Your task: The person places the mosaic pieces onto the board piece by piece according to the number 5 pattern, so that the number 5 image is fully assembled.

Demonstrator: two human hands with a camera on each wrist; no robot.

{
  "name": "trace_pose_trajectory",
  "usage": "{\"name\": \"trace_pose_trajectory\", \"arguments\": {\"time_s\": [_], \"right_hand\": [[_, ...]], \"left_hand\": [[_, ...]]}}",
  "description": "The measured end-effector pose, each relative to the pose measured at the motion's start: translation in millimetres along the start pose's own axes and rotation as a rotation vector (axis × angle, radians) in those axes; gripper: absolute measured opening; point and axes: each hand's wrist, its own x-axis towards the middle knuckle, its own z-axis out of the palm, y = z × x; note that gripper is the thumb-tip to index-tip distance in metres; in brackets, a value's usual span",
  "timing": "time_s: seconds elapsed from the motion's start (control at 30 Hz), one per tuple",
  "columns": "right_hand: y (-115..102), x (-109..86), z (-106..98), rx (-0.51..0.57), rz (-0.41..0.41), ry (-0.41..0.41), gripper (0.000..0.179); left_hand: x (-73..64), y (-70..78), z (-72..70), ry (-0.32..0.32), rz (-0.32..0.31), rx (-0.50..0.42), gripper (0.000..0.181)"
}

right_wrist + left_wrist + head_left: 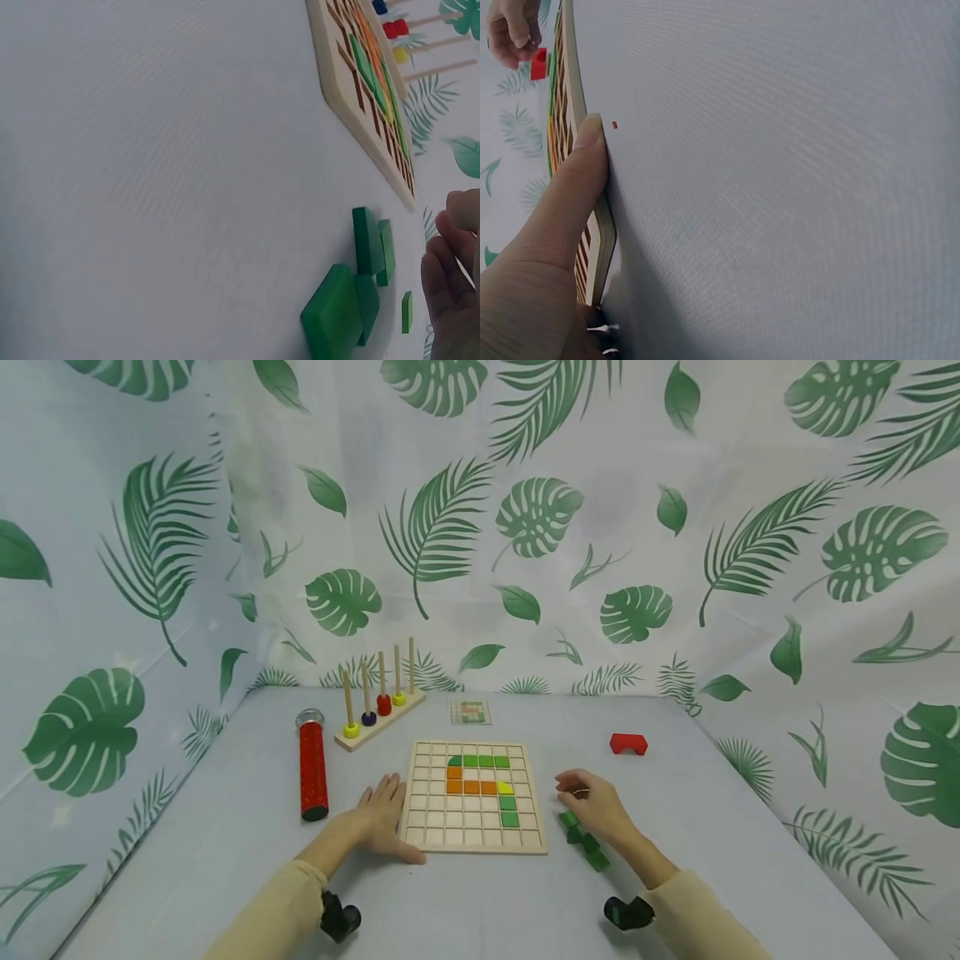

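- Right grip (596, 806): loosely curled, empty as far as I see; three o'clock from board (454, 818).
- Left grip (382, 822): spread, touching board's eight o'clock edge.
- Green blocks (591, 843): clustered, board's four o'clock; my careless reach could scatter them.

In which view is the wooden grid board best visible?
The head view: the wooden grid board appears almost whole, from above. The left wrist view shows a steep sliver, partly behind the left hand; the right wrist view, a slanted part, cut off at the top.
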Motion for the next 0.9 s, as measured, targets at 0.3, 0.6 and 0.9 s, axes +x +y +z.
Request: {"name": "trace_pose_trajectory", "arguments": {"time_s": [0.3,0.6,0.9], "right_hand": [[13,-18.4,-6,-0.023,-0.003,-0.014,0.023],[14,-34.6,-8,-0.109,-0.084,-0.088,0.036],[9,-33.7,-2,-0.148,-0.08,-0.101,0.044]], "left_hand": [[0.0,2.5,-2.2,-0.008,-0.007,0.022,0.123],[0.4,2.3,-3.3,-0.012,-0.011,0.023,0.122],[0.9,1.5,-1.8,-0.013,-0.012,0.02,0.123]]}}
